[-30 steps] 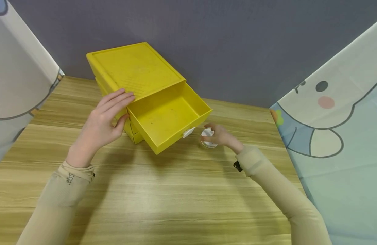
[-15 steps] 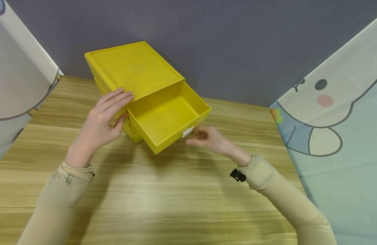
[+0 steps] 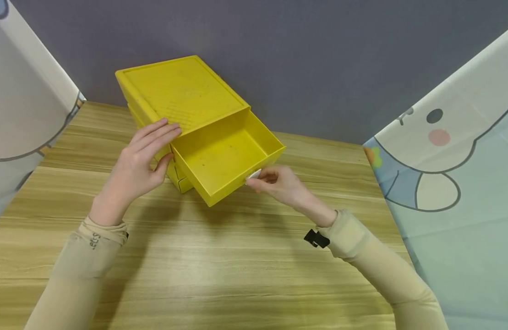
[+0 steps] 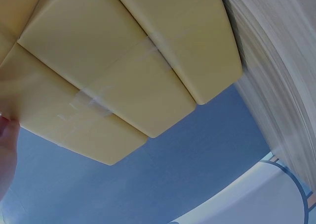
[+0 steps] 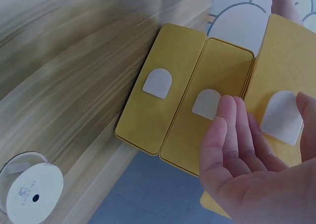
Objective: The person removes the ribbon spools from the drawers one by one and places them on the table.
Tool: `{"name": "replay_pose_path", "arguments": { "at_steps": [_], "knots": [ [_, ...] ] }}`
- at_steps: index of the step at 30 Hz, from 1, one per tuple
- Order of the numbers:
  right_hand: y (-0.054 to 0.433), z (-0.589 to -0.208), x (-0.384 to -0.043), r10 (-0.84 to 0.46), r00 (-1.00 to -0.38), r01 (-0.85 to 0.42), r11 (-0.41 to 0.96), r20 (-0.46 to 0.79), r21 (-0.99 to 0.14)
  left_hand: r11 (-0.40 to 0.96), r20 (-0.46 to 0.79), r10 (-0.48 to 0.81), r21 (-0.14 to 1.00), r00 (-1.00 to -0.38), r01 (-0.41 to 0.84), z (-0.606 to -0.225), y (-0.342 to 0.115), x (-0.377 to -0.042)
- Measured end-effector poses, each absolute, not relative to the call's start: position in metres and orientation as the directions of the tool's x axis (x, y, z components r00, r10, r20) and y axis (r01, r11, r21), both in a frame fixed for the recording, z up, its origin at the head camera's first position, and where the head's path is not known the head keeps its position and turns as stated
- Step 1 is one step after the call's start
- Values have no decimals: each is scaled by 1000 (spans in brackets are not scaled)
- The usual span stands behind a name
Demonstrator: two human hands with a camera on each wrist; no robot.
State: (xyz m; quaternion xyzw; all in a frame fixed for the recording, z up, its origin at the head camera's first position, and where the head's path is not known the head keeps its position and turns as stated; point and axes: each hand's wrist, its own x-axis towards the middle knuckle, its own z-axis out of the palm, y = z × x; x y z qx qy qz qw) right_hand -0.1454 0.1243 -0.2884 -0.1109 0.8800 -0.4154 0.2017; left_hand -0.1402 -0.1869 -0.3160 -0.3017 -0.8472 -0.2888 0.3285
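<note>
A yellow drawer unit (image 3: pixel 183 91) stands on the table, its top drawer (image 3: pixel 225 160) pulled out with nothing inside but small dark specks. My left hand (image 3: pixel 134 167) rests with straight fingers on the unit's top edge, its thumb against the side; in the left wrist view only part of that hand shows beside the stacked yellow sides. With thumb and fingers, my right hand (image 3: pixel 282 183) pinches the white handle (image 5: pixel 281 117) on the top drawer's front. Two lower drawers, one with a white handle (image 5: pixel 158 83), are pushed in.
A round white disc-like item with a dark centre hole (image 5: pixel 35 197) is on the wooden table (image 3: pixel 221 275); my right hand hides it in the head view. A dark grey wall (image 3: pixel 319 68) stands behind the unit, and a cartoon-print cloth (image 3: pixel 456 229) hangs at the right.
My right hand has moved left from over the round white item to the top drawer's handle, and its fingers have taken hold there. The left hand and the drawer stay put.
</note>
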Motion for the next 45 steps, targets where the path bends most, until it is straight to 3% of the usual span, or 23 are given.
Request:
{"name": "replay_pose_path", "arguments": {
  "at_steps": [19,29,38,45],
  "knots": [
    [82,-291,-177,-351,-907,11,532,-233,-846,656,727,327,286,-604,698,-317,-185,-139],
    [65,-296,-192,-374,-917,-84,526,-142,-846,641,729,339,285,-595,713,-318,-179,-139],
    [52,-297,-204,-376,-917,-89,521,-135,-849,631,755,332,267,-565,728,-321,-180,-142],
    [44,-298,-210,-361,-921,-69,522,-147,-850,634,743,341,271,-576,724,-320,-182,-142]
  ]
}}
